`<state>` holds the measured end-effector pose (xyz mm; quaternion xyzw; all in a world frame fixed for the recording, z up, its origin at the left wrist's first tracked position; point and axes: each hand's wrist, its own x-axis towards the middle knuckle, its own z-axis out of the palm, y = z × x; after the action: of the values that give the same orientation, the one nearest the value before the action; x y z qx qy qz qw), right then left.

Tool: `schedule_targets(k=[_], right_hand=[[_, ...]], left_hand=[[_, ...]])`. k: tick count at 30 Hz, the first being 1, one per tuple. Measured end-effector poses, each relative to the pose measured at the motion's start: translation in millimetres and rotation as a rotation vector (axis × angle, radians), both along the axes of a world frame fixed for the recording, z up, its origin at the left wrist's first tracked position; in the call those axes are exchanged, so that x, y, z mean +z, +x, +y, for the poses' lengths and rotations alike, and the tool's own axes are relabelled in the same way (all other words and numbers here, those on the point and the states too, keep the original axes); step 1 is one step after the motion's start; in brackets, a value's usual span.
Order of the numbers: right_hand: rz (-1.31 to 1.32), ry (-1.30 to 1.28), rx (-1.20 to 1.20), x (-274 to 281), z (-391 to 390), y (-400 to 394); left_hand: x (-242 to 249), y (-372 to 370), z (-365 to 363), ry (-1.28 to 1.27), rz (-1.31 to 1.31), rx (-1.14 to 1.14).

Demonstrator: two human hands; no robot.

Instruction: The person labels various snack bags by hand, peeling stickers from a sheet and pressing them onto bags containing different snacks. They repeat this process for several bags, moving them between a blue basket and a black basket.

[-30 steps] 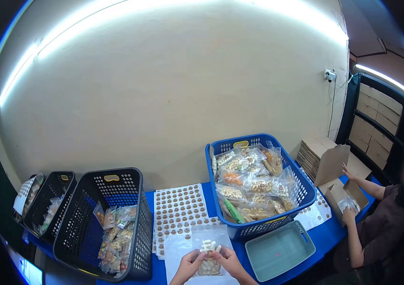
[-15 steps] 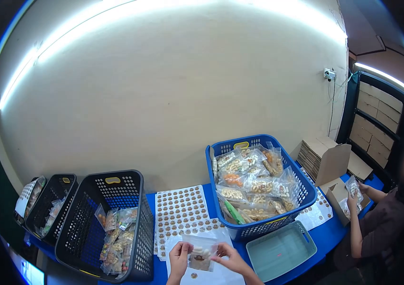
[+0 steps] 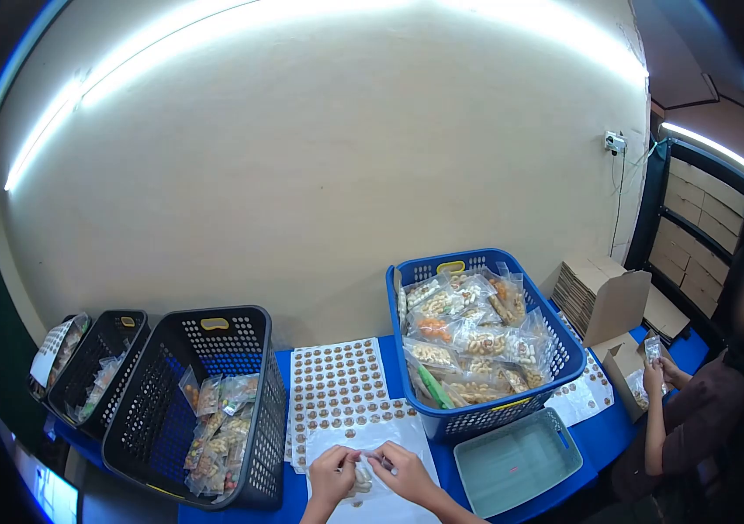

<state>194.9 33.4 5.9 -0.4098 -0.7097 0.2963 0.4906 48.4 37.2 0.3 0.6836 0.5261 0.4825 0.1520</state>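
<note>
My left hand [image 3: 334, 474] and my right hand [image 3: 403, 472] are close together at the bottom middle of the head view, both closed on a small clear plastic bag [image 3: 362, 479]. Pale pieces show inside the bag, which is partly hidden by my fingers. Beneath it lie sheets of round brown stickers [image 3: 337, 374], with a whitish sheet [image 3: 410, 435] on top. To the right of my right hand stands a grey-green plastic tray [image 3: 512, 493], with a small reddish scrap inside.
A blue basket [image 3: 571, 348] full of snack bags stands behind the tray. Left of the sheets, a dark basket [image 3: 270, 419] holds several packets, beside smaller dark baskets [image 3: 131, 325]. On the right a co-worker [image 3: 691, 419] handles a packet over a cardboard box [image 3: 623, 360].
My hands have come closer together at the bag's upper part, and the bag is now more covered. The co-worker's packet has turned. The view has shifted slightly.
</note>
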Motion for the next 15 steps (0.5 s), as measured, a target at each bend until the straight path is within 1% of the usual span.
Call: schedule_targets(k=[3,6,7,9,10,11,12,13,15], right_hand=[[0.039,-0.055,-0.001,-0.6,-6.6,-7.2],[0.080,-0.170,0.107,-9.6,-8.2,-4.2],[0.032,-0.180,0.134,-11.9,-9.8,-2.5],[-0.068,-0.199,0.190,-16.5,-13.1,2.2],[-0.051,-0.227,0.216,-25.2,-15.3,5.8],[-0.035,-0.251,0.242,-37.8,-16.6,9.8],[-0.021,-0.271,0.269,-39.3,-15.9,11.3],[0.008,-0.206,0.203,-37.1,-14.8,11.9],[0.064,-0.081,0.069,-22.4,-18.0,14.8]], left_hand=[[4.8,-11.3,1.3,0.039,-0.035,0.074],[5.8,-24.2,8.0,0.183,-0.012,0.207],[6.9,-29.6,11.4,0.219,-0.011,0.253],[10.7,-45.5,19.5,0.125,-0.284,0.310],[12.9,-49.5,21.7,0.078,-0.422,0.340],[16.7,-48.0,22.0,0.079,-0.376,0.294],[21.3,-44.7,21.5,0.083,-0.331,0.249],[23.7,-41.4,21.1,0.087,-0.285,0.205],[5.6,-29.8,21.6,-0.074,-0.263,0.071]])
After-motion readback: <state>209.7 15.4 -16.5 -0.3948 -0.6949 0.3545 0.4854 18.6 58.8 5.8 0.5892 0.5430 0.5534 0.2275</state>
